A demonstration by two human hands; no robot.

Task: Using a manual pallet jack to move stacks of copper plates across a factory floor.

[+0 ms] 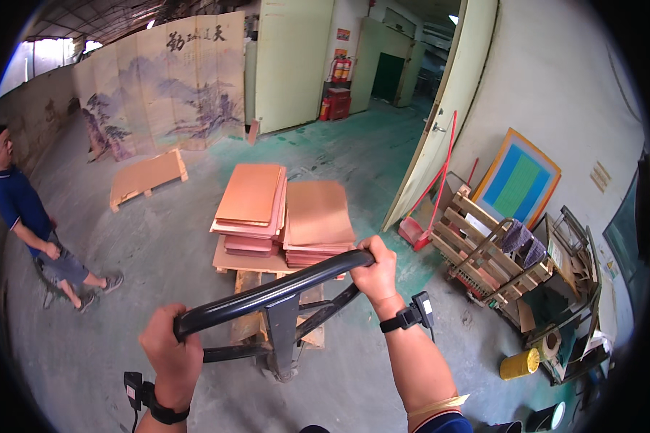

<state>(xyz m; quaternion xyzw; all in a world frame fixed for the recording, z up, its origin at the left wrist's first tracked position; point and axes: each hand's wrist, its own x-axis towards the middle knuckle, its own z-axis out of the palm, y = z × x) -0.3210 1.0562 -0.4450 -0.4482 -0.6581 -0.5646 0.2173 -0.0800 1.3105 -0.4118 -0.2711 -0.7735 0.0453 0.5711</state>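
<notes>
My left hand (pixel 172 348) is wrapped round the left end of a black pallet jack handle (pixel 267 292). Its right end is gripped by my right hand (pixel 377 270). Beyond the handle, the yellowish forks (pixel 247 326) of the jack run under a wooden pallet (pixel 225 261). Two stacks of flat copper-coloured sheets ride on it: the left stack (pixel 249 195) is taller, and the right stack (pixel 316 213) stands beside it. Each of my wrists wears a black strap with a small device. The handle hides part of the jack's base.
At the left stands a person (pixel 25 209) in a dark blue shirt. A low wooden pallet (pixel 148 177) lies before a painted folding screen (pixel 166 94). To the right are an open door (pixel 440 108), a red dustpan (pixel 414 232), a crate cart (pixel 484 249) and a yellow bucket (pixel 518 365).
</notes>
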